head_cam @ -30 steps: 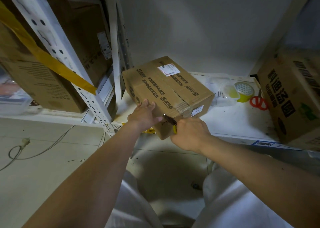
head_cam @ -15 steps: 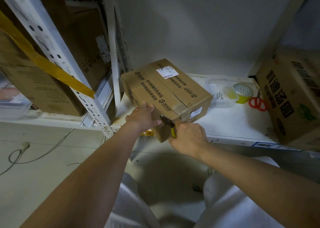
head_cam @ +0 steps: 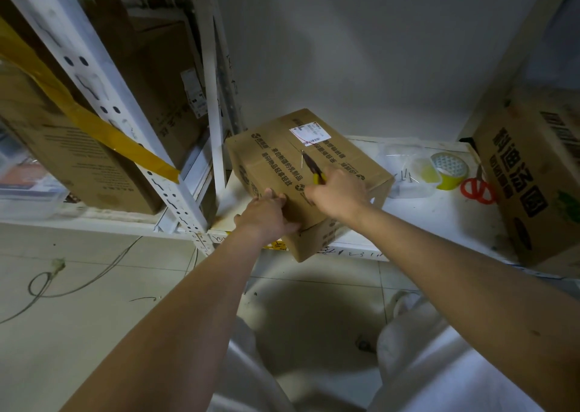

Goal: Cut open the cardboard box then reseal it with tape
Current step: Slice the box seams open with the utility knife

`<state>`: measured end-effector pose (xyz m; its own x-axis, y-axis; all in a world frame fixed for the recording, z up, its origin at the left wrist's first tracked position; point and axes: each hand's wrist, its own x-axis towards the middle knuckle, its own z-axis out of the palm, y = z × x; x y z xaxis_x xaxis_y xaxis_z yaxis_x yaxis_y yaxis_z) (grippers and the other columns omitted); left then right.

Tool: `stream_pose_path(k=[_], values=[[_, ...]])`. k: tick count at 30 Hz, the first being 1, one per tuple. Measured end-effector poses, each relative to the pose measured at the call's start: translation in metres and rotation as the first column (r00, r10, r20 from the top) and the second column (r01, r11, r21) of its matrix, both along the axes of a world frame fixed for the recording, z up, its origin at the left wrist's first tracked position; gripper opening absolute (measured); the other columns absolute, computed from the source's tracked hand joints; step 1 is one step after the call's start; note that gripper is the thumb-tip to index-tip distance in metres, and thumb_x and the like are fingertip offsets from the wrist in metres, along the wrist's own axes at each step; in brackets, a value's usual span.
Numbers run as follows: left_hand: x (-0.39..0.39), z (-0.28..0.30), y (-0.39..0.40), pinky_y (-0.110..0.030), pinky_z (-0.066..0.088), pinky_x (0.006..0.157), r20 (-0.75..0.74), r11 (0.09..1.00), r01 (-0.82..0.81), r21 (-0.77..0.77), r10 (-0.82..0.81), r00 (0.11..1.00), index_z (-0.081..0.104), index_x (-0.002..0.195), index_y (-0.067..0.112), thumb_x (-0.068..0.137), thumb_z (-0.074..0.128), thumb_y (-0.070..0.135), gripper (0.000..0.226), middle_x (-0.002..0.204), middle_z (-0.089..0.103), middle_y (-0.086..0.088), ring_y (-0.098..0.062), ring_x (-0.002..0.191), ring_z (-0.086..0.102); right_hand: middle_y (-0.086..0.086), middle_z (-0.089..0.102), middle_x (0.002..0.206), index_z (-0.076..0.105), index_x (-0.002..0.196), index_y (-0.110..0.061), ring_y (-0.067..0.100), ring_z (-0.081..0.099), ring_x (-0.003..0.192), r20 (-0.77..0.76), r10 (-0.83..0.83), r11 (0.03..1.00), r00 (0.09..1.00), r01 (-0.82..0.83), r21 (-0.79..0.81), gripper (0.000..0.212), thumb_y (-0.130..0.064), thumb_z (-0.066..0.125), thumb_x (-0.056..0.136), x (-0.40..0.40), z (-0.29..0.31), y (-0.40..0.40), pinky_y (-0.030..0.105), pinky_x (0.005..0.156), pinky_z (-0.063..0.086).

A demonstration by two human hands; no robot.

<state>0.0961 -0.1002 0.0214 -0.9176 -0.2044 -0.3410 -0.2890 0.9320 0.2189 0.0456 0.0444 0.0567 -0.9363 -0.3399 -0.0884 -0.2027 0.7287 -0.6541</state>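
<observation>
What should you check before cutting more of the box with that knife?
1. Knife held firmly: ok. The right hand is closed on the knife.
2. Blade on the seam: ok. Its tip sits on the centre line of the cardboard box, just below the white label.
3. Other hand out of the blade's path: ok. The left hand grips the near edge, beside the cut line, not on it.
4. Box steady: cannot tell. Its near corner hangs over the shelf edge.
5. Tape ready for resealing: ok. The tape roll lies on the shelf, right of the box.
</observation>
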Motion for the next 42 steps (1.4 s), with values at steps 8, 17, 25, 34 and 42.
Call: stream_pose_path(k=[8, 17, 25, 34, 42], values=[[-0.018, 0.019, 0.012, -0.037, 0.042, 0.091, 0.093, 0.988, -0.019, -0.155, 0.034, 0.995, 0.054, 0.125, 0.018, 0.082, 0.060, 0.063, 0.063, 0.122, 0.055, -0.003, -0.025, 0.119, 0.051, 0.002, 0.061, 0.088, 0.061, 0.099, -0.011, 0.022, 0.056, 0.083, 0.135, -0.067, 0.991, 0.989, 0.081, -0.104, 0.032, -0.030, 0.057, 0.073, -0.014, -0.009, 0.045, 0.031, 0.072, 0.044], [-0.064, 0.029, 0.056, -0.042, 0.043, 0.100, 0.275, 0.925, 0.047, -0.377, 0.064, 0.959, 0.050, 0.130, 0.016, 0.070, 0.065, 0.072, 0.084, 0.124, 0.058, -0.003, -0.027, 0.118, 0.055, 0.009, 0.057, 0.086, 0.058, 0.094, -0.007, 0.029, 0.055, 0.083, 0.101, -0.401, 0.911, 0.910, 0.408, -0.057, 0.030, -0.028, 0.060, 0.073, -0.104, -0.013, 0.123, 0.034, 0.068, 0.039], [-0.091, 0.034, 0.063, -0.047, 0.041, 0.106, 0.415, 0.889, 0.090, -0.450, 0.119, 0.902, 0.045, 0.137, 0.012, 0.061, 0.063, 0.080, 0.104, 0.129, 0.058, -0.006, -0.029, 0.119, 0.058, 0.010, 0.050, 0.099, 0.050, 0.102, -0.012, 0.025, 0.046, 0.088, 0.098, -0.386, 0.872, 0.917, 0.328, 0.365, 0.030, -0.034, 0.054, 0.082, -0.146, -0.053, 0.149, 0.029, 0.074, 0.035], [-0.096, 0.034, 0.065, -0.043, 0.044, 0.103, 0.441, 0.875, 0.117, -0.471, 0.119, 0.890, 0.051, 0.129, 0.011, 0.058, 0.063, 0.081, 0.100, 0.121, 0.063, -0.007, -0.029, 0.115, 0.061, 0.011, 0.053, 0.093, 0.051, 0.099, -0.008, 0.026, 0.049, 0.083, 0.120, -0.407, 0.850, 0.906, 0.327, 0.413, 0.029, -0.033, 0.054, 0.084, -0.153, -0.067, 0.146, 0.028, 0.070, 0.037], [-0.092, 0.031, 0.063, -0.042, 0.045, 0.102, 0.419, 0.884, 0.071, -0.463, 0.147, 0.896, 0.052, 0.129, 0.013, 0.055, 0.065, 0.082, 0.102, 0.121, 0.063, -0.006, -0.029, 0.113, 0.061, 0.010, 0.057, 0.094, 0.047, 0.118, -0.004, 0.029, 0.058, 0.086, 0.086, -0.481, 0.842, 0.872, 0.433, 0.320, 0.058, -0.036, 0.064, 0.072, -0.150, -0.071, 0.162, 0.030, 0.069, 0.045]])
